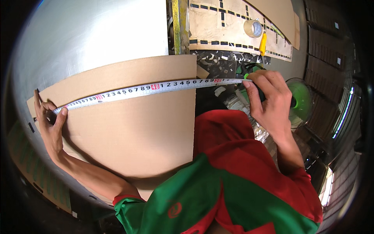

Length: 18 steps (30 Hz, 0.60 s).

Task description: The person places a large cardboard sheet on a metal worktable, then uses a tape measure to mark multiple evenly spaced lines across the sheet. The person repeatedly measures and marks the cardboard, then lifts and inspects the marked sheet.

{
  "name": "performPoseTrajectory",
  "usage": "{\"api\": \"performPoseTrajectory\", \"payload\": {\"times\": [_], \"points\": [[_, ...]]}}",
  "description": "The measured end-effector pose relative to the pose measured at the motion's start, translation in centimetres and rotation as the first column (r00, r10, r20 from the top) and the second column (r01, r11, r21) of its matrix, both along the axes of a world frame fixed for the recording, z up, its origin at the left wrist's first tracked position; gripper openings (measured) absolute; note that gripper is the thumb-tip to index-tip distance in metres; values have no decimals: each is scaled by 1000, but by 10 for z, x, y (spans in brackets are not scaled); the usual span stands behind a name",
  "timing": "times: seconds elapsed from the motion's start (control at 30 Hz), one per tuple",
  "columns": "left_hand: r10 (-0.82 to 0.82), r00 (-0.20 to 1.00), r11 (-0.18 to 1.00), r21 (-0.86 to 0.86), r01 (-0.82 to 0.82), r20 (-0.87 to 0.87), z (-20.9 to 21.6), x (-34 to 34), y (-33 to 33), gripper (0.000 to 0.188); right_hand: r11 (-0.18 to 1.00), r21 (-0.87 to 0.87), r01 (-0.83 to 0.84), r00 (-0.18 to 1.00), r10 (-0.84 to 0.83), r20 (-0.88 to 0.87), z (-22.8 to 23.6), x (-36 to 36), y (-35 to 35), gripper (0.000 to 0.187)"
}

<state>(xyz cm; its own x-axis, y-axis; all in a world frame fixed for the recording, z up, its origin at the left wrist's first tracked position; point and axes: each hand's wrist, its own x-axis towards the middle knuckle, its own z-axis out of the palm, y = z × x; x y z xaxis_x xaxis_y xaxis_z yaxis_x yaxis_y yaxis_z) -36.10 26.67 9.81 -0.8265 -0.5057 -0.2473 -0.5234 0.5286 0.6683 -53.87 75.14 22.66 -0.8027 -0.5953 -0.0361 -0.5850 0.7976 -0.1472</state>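
Observation:
A tape measure (pixel 136 92) is stretched from left to right across a brown cardboard sheet (pixel 156 128), its white blade running past the sheet's right edge. At the left end, my left hand (pixel 50 121) pinches the blade near the sheet's left edge, thumb on top of it. Off the sheet to the right, my right hand (pixel 270 95) is closed around the tape measure's case, which is mostly hidden by the fingers; a bit of green shows beside them. The sheet lies on a shiny metal table (pixel 105 31).
Beyond the sheet, a board with black dashes (pixel 230 29) holds a tape roll (pixel 253 28) and a yellow-handled tool (pixel 263 43). A green fan (pixel 302 102) stands at the right. Scraps litter the dark floor (pixel 222 62). Brown stacks (pixel 327 50) line the far right.

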Motion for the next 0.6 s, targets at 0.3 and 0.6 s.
{"api": "performPoseTrajectory", "payload": {"times": [0.3, 0.6], "points": [[-33, 999, 994, -100, 32, -15, 8, 0, 1, 35, 1000, 12, 9, 999, -9, 48, 3, -8, -4, 13], [-90, 995, 993, -85, 85, -48, 9, 1, -2, 36, 999, 34, 28, 998, -30, 58, 5, -5, -5, 17]]}}
